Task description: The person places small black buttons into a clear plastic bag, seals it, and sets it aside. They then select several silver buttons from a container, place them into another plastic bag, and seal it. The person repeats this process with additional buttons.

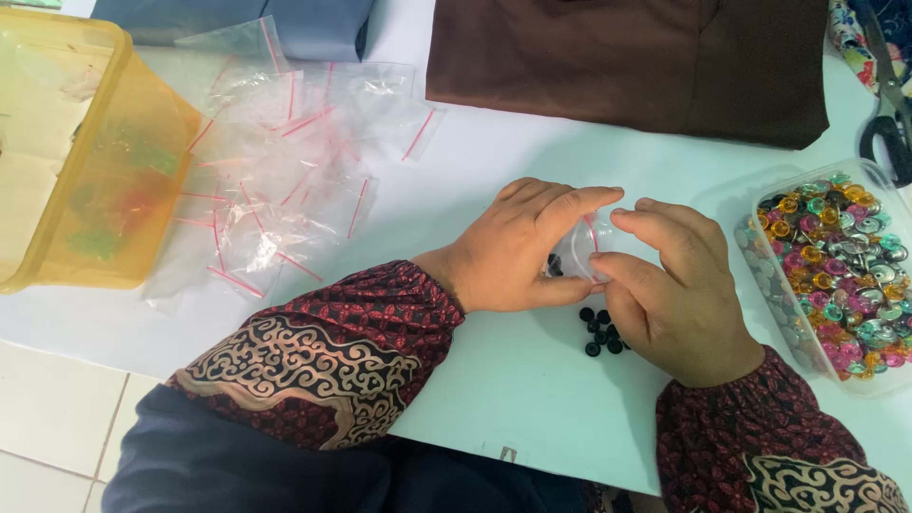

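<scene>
My left hand (518, 247) and my right hand (670, 290) meet at the middle of the white table (513, 380). Together they pinch a small clear zip bag (579, 252) with a red strip along its mouth. A few black buttons show inside it, near my left thumb. Several more small black buttons (600, 332) lie loose on the table just under my hands. Both wrists are covered by dark red patterned sleeves.
A heap of empty clear zip bags (275, 180) lies at the left, beside a yellow plastic box (66, 152). A clear tub of coloured metallic buttons (841, 271) stands at the right. Brown folded cloth (627, 62) and black scissors (888, 123) lie at the back.
</scene>
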